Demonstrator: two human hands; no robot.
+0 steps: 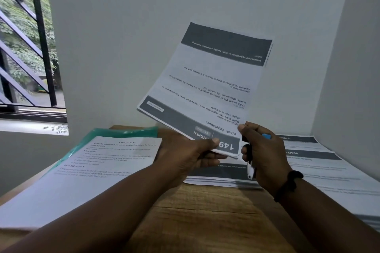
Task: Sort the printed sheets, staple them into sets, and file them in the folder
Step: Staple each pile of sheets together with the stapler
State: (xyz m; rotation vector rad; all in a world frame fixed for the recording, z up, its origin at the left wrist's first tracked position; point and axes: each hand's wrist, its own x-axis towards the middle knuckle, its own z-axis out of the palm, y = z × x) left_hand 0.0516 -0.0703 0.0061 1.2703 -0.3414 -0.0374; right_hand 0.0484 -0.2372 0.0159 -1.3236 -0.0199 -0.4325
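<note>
My left hand (191, 153) pinches the near corner of a set of printed sheets (207, 88) headed "Wash Vegetables", held up tilted above the wooden table (205, 211) with the text upside down to me. My right hand (263, 150) grips a small stapler (249, 162), black and white with a blue part, right at that same corner. A green plastic folder (127, 131) lies at the back left, partly covered by a stack of plain printed sheets (92, 170).
More stacks of printed sheets with dark headers lie under my hands (218, 176) and along the right side (333, 174). White walls close in behind and to the right. A barred window (26, 47) is at the left.
</note>
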